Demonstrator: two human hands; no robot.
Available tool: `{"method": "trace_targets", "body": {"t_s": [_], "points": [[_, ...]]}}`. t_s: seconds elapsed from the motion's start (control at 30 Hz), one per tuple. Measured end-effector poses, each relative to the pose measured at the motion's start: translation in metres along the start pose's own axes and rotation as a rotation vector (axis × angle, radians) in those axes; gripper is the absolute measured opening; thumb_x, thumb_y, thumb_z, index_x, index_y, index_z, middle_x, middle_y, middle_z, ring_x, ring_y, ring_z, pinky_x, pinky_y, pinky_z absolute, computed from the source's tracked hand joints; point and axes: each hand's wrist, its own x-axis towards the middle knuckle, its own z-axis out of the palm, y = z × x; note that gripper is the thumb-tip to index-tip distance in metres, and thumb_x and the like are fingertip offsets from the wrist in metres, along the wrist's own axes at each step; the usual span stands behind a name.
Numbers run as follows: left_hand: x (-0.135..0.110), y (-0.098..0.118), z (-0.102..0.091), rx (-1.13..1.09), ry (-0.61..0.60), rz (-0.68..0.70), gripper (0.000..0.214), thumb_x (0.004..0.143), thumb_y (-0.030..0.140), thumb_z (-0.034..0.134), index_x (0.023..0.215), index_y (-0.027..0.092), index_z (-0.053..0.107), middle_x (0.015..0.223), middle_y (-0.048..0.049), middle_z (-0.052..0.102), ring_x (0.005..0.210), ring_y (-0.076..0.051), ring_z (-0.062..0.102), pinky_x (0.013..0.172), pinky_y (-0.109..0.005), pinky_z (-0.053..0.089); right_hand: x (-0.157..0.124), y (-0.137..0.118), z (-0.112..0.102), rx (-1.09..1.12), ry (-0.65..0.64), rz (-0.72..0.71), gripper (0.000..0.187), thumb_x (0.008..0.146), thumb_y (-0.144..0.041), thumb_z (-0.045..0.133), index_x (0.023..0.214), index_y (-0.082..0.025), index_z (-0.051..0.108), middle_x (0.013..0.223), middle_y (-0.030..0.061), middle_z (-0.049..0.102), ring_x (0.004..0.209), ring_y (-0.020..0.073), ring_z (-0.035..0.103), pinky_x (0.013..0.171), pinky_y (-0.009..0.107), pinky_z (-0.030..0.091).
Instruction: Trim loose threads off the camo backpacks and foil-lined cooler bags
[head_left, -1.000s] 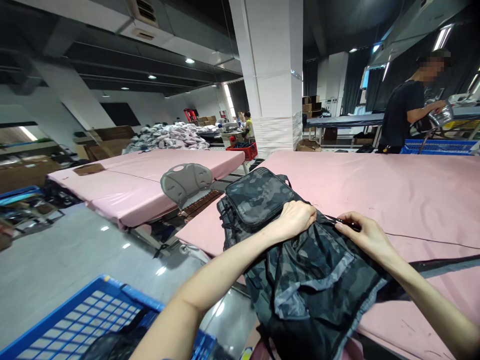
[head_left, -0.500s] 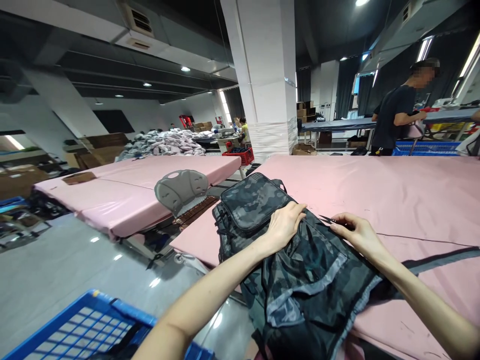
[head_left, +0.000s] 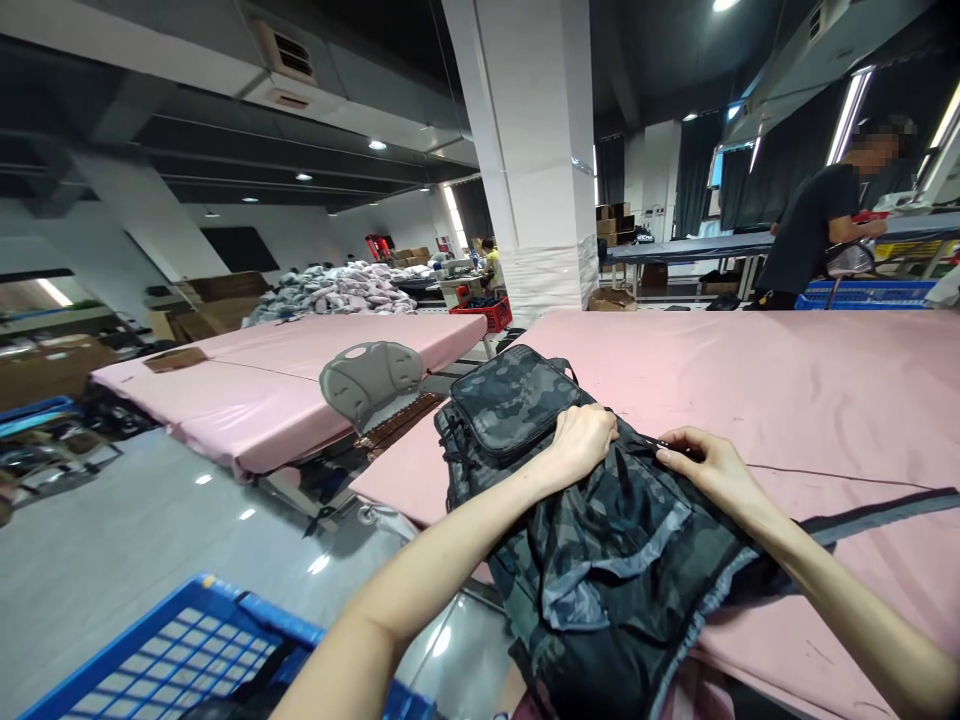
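Indoors, at a pink table, the left hand grips a camouflage backpack beneath it; nearby, the right hand pinches a slim dark tool, best used on taut cloth.

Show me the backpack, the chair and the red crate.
Backpack [head_left: 589, 540], head view: camouflage fabric, middle of its body.
Chair [head_left: 375, 388], head view: middle of its grey backrest.
Red crate [head_left: 495, 319], head view: its outer side wall.
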Motion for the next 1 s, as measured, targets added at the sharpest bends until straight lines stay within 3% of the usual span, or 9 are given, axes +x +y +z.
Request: {"method": "trace_targets", "body": {"t_s": [0.2,0.37,0.6,0.83,0.9,1.0], "points": [[-0.012,-0.004,0.011,-0.118,0.176,-0.008,0.020,0.089,0.024,0.042,0.087,0.018,0.061,0.090,-0.0041,0.063,0.077,-0.016,0.059,0.067,-0.025,0.041,0.004,-0.005,-0.006,-0.154,0.049,-0.021,0.025,0.073,-0.042,0.060,0.088,-0.023,0.065,0.088,0.0020,0.068,0.080,0.0193,0.062,0.072,0.029,0.045],[-0.017,-0.005,0.017,-0.357,0.306,-0.025,0.017,0.087,0.018,0.043,0.077,0.017,0.057,0.081,-0.0002,0.060,0.073,-0.012,0.054,0.069,-0.023,0.038,0.016,-0.022,-0.007,-0.237,-0.007,-0.090,0.018,0.072,-0.037,0.060,0.083,-0.024,0.067,0.088,0.0010,0.069,0.082,0.0204,0.061,0.073,0.031,0.044],[-0.019,-0.008,0.014,-0.601,0.304,-0.046,0.016,0.083,0.018,0.045,0.072,0.017,0.056,0.072,0.0026,0.057,0.066,-0.010,0.050,0.065,-0.021,0.036,0.025,-0.021,-0.002,-0.209,-0.005,-0.214,0.019,0.073,-0.036,0.058,0.085,-0.024,0.067,0.091,0.0025,0.069,0.085,0.0201,0.061,0.073,0.031,0.044],[-0.015,-0.004,0.017,-0.651,0.301,-0.057,0.015,0.082,0.020,0.046,0.071,0.017,0.056,0.072,0.0023,0.057,0.068,-0.011,0.050,0.065,-0.022,0.036,0.030,-0.025,0.002,-0.208,-0.043,-0.203,0.013,0.073,-0.033,0.059,0.079,-0.024,0.067,0.087,0.0013,0.069,0.084,0.0197,0.061,0.076,0.032,0.044],[-0.012,-0.008,0.010,-0.725,0.291,-0.095,0.015,0.082,0.021,0.046,0.070,0.017,0.056,0.068,0.0022,0.056,0.065,-0.011,0.050,0.064,-0.021,0.037,0.028,-0.028,0.001,-0.177,-0.031,-0.179,0.013,0.071,-0.033,0.061,0.076,-0.023,0.067,0.083,0.0010,0.068,0.079,0.0187,0.061,0.071,0.030,0.045],[-0.026,-0.019,-0.008,-0.897,0.276,-0.160,0.023,0.085,0.027,0.040,0.072,0.015,0.055,0.063,0.0010,0.055,0.059,-0.011,0.051,0.060,-0.021,0.041,0.020,-0.029,-0.005,0.011,0.042,-0.022,0.020,0.069,-0.039,0.062,0.077,-0.020,0.065,0.066,0.0000,0.062,0.055,0.0131,0.055,0.050,0.026,0.042]]}}
